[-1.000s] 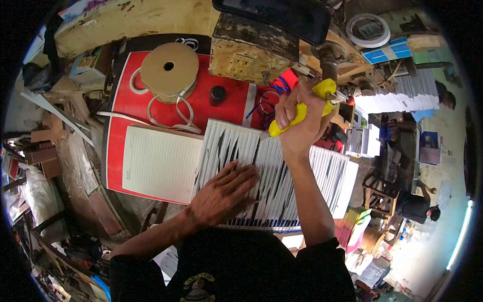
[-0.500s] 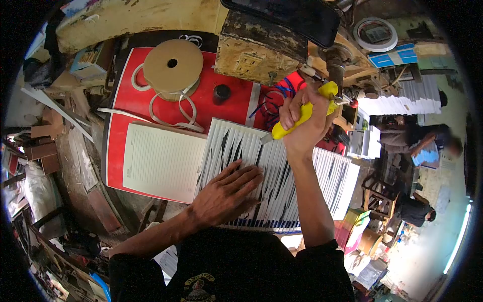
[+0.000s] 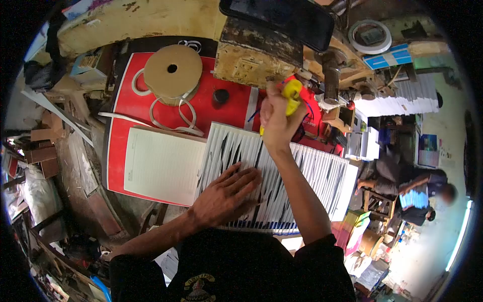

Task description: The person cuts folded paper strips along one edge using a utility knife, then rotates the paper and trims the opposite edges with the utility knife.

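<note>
A fanned row of white page bundles (image 3: 322, 176) lies in front of me, with dark gaps between them and blue along the near edge. My left hand (image 3: 226, 194) rests flat on its left part, fingers spread. Over the far edge of the row, my right hand (image 3: 279, 118) is closed around a yellow cutter (image 3: 293, 96); its blade is hidden or too blurred to make out. Left of the row an open lined notebook (image 3: 163, 163) lies on the red board (image 3: 118, 151).
A cardboard spool (image 3: 173, 75) with white ribbon (image 3: 156, 118) and a small black cylinder (image 3: 220, 96) stand on the red board. Beyond are a worn block (image 3: 251, 63) and a phone (image 3: 282, 20). People (image 3: 427, 183) are at the right, near stacked paper (image 3: 407, 98).
My right hand has moved left with the yellow cutter and tilted it more upright. My left hand has stayed in place. At the right, a person carrying blue-white sheets has come nearer the stool.
</note>
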### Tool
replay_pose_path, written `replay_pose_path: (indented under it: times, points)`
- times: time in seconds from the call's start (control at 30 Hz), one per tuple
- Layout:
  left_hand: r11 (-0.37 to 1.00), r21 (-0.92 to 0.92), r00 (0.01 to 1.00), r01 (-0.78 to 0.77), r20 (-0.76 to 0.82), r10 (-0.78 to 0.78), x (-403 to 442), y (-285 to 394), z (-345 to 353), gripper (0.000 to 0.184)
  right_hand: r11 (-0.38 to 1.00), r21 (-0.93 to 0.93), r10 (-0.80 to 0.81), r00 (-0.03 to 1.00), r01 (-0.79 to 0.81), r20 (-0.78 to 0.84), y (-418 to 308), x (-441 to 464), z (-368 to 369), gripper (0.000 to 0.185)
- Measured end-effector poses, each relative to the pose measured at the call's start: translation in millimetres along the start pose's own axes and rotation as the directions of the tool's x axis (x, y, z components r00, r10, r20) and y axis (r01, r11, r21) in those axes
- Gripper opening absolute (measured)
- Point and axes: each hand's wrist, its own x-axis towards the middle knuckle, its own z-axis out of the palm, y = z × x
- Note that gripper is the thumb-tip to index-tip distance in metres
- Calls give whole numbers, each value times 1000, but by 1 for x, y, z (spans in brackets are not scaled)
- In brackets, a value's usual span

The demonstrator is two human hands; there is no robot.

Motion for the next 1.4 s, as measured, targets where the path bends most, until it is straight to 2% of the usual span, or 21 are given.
replay_pose_path:
  times: [0.03,0.1,0.13,0.2,0.23,0.3,0.4,0.5,0.63,0.7,0.77,0.83,0.9,1.0,1.23,1.3,1.4]
  points:
    - [1000,6,1000,4,-11,-4,0,-1,-1,55,991,108,-78,996,81,-35,5,2,0,18]
    - [999,-46,999,-7,-36,5,-5,1,-5,57,967,227,-133,990,117,55,-9,5,-7,18]
    - [999,-45,999,-6,-40,4,-8,1,-8,57,967,226,-133,989,116,60,-21,4,-2,18]
    - [975,217,998,46,-53,-35,-18,2,-16,62,980,191,-64,998,63,2,-46,-3,4,18]
    - [976,213,998,46,-48,-36,-19,3,-17,62,980,188,-60,998,59,-3,-52,-8,6,18]
    - [968,213,984,130,95,-153,-18,2,-19,67,971,225,-72,997,77,-31,-55,-12,10,16]
    - [952,268,976,150,116,-186,-14,5,-18,70,965,256,-55,998,46,28,-51,-11,4,12]
    - [955,256,979,152,93,-181,-14,4,-15,72,972,236,9,999,0,-39,-52,-10,5,13]
    - [950,252,971,182,106,-214,-11,8,-20,70,979,202,35,999,-29,-30,-53,-10,2,17]
    - [952,254,976,171,89,-199,-10,9,-20,71,962,263,74,997,-70,-6,-48,-10,-1,23]
    - [954,245,978,171,72,-194,-10,9,-19,70,962,270,33,998,-43,45,-41,-10,-8,25]
    - [956,237,980,172,55,-190,-10,9,-18,70,960,279,-8,995,-19,96,-41,-10,-7,38]
    - [957,227,979,179,54,-196,-9,10,-19,70,981,194,0,999,-9,49,-45,-10,-2,28]
    - [956,236,982,175,34,-188,-10,9,-17,71,967,245,63,998,-66,19,-38,-10,1,21]
    - [956,237,981,175,35,-188,-11,8,-16,69,958,283,14,997,-35,76,-42,-11,6,22]
    - [957,218,978,190,44,-204,-11,9,-16,68,986,152,69,997,-62,-40,-47,-14,13,23]
    - [951,244,980,189,15,-199,-11,7,-13,64,993,102,59,998,-60,19,-46,-10,10,23]
